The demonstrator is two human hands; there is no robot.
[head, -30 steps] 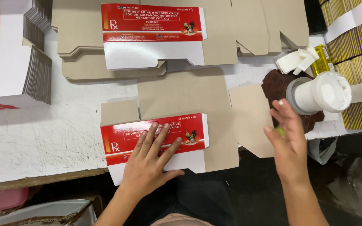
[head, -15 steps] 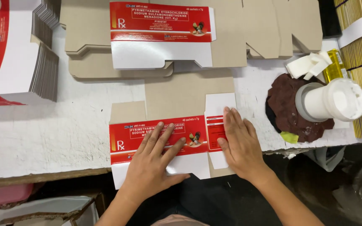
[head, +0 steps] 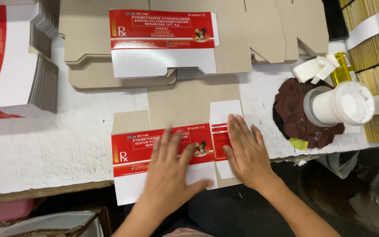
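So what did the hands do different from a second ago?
The right hand came away from the white cup and now presses flat on the folded-over side flap of the red and white carton. That flap was open and brown before; now it lies folded in. The left hand stayed flat on the red panel. The cup and carton stacks did not move.

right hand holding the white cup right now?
No: the right hand lies flat on the folded carton blank, while the white cup stands apart on the dark cloth.

White worktable (head: 44, 145) with flat cartons (head: 172, 153), carton stacks (head: 14, 66), white cup (head: 338, 105).
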